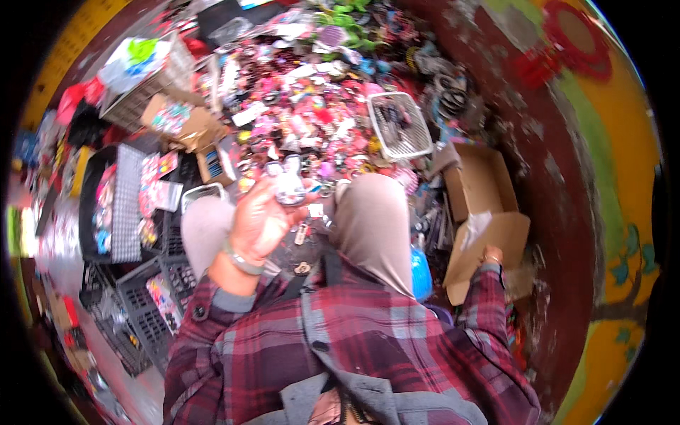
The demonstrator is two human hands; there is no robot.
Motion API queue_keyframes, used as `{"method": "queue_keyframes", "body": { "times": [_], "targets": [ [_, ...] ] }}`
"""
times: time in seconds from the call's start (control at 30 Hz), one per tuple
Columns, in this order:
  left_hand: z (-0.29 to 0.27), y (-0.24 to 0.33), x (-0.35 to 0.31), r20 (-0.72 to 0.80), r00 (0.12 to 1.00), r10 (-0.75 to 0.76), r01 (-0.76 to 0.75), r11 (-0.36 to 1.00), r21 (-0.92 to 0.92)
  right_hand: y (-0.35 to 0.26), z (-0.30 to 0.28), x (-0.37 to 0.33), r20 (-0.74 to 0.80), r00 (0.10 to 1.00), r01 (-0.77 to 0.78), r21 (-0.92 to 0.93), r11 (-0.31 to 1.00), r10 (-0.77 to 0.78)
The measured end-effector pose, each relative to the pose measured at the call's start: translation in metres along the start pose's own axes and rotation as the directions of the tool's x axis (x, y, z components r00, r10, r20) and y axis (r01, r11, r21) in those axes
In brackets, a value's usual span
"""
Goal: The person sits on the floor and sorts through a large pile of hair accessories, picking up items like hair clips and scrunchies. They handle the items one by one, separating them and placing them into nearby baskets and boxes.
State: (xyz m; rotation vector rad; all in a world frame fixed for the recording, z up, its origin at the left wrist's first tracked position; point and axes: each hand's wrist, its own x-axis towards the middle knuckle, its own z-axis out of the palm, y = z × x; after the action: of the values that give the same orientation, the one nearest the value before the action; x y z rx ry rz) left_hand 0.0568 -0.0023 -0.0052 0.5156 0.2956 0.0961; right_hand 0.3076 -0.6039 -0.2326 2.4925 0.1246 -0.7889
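My left hand [258, 223], with a band round its wrist, is raised between my knees. Its fingers are closed on a small shiny whitish trinket [290, 185] with two ear-like bumps; blur hides its exact kind. Out to the right, my right hand [491, 254] is at the open flap of a cardboard box [484, 180]. Only a small part of that hand shows, and its fingers cannot be made out. Beyond my knees spreads a large heap of small colourful trinkets [304, 117], mostly pink, red and white.
A white plastic basket [427, 144] with dark items sits on the heap. To the left are a grey crate [145, 301], a black bin [91, 205], and a smaller carton [159, 113] of trinkets. A blue object [421, 273] lies beside my right knee. A dark red strip of floor [549, 212] runs along the right.
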Motion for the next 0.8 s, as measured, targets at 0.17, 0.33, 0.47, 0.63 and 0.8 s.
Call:
{"method": "queue_keyframes", "body": {
  "times": [0.17,0.33,0.47,0.63,0.8],
  "targets": [
    [0.005,-0.001,-0.005,0.033,0.999,0.034,-0.036,0.997,0.061,-0.088,-0.149,-0.025,-0.309,0.928,0.287,0.949,0.131,0.207],
    [-0.004,-0.002,-0.01,0.064,0.994,0.092,-0.101,0.984,0.145,-0.258,-0.336,-0.206,-0.527,0.691,0.463,0.849,-0.256,-0.496],
    [-0.001,0.012,-0.023,0.112,0.98,0.166,-0.191,0.943,0.273,-0.347,-0.364,-0.295,-0.546,0.323,0.304,0.833,-0.462,-0.773],
    [-0.033,0.035,-0.047,0.122,0.943,0.31,-0.333,0.899,0.286,-0.413,-0.378,-0.338,-0.403,0.256,0.107,0.915,-0.388,-0.879],
    [-0.102,0.081,-0.073,-0.204,0.847,0.49,-0.416,0.852,0.319,-0.442,-0.382,-0.323,-0.479,0.389,0.033,0.861,-0.508,-0.787]
  ]
}}
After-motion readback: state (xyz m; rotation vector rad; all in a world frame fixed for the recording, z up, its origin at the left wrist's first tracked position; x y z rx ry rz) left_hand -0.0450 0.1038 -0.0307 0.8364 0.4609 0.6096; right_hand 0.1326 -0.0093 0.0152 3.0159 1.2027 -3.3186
